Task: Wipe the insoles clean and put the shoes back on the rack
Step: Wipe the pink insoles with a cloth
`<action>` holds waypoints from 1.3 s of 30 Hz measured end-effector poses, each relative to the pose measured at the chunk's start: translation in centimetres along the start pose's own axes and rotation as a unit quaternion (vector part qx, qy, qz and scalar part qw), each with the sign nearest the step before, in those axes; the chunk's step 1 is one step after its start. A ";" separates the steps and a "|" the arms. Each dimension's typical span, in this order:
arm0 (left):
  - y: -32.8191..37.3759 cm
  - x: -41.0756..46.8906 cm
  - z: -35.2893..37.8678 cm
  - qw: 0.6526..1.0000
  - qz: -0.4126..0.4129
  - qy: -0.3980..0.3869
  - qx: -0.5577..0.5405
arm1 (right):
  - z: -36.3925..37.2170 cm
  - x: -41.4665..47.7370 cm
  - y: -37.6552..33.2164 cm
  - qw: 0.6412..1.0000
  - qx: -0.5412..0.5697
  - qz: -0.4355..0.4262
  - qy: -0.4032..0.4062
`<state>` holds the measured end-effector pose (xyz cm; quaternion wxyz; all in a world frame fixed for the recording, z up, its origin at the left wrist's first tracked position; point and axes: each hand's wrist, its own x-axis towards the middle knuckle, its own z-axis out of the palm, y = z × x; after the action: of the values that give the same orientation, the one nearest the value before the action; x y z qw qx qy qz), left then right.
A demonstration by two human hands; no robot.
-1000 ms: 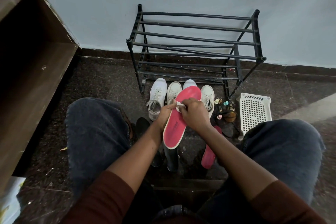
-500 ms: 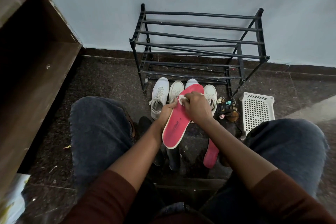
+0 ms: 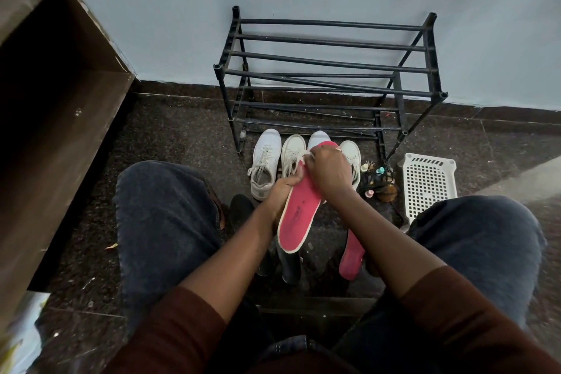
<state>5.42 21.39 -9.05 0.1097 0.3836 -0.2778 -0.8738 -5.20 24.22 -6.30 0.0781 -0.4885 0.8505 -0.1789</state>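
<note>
Left hand (image 3: pixel 280 191) gripped the red insole (image 3: pixel 299 212); right hand (image 3: pixel 329 171) pinched a white cloth (image 3: pixel 305 158) on its far end; second insole (image 3: pixel 352 255) and white sneakers (image 3: pixel 264 161) waited, none on the shoe rack (image 3: pixel 331 39).

Pink insole (image 3: pixel 299 215), white sneakers (image 3: pixel 264 161), black rack (image 3: pixel 328 64), white grid-patterned basket (image 3: pixel 428 185), dark, seemingly speckled floor (image 3: pixel 182 136).

Matt black metal rack (image 3: pixel 331 24); polished speckled stone floor (image 3: pixel 182 136) (dusty); white plastic basket (image 3: pixel 428 185); matt pink insole (image 3: pixel 299 209).
</note>
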 end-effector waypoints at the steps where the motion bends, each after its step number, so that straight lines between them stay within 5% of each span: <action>1: 0.1 -0.1 0.0 1.000 -0.002 0.000 -0.001 | -0.1 0.4 0.1 1.000 0.001 0.013 -0.001; 12: 0.5 0.2 -0.5 0.999 -0.009 0.023 -0.025 | 0.6 -4.2 0.3 0.993 0.084 -0.069 -0.046; 26: 0.4 0.1 -0.6 0.999 0.021 0.009 -0.024 | 0.5 1.1 1.4 0.995 0.048 0.085 -0.008; 35: 0.5 0.9 -0.5 0.997 0.031 0.027 -0.063 | 0.7 -2.9 0.3 0.995 0.074 -0.017 -0.063; 39: 0.0 0.6 -0.3 0.998 0.016 0.027 -0.052 | 1.0 -2.4 0.9 0.997 0.072 0.028 -0.024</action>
<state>5.24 20.99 -9.59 0.1509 0.3967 -0.2351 -0.8744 -4.39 26.43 -7.64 0.1386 -0.4616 0.8468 -0.2250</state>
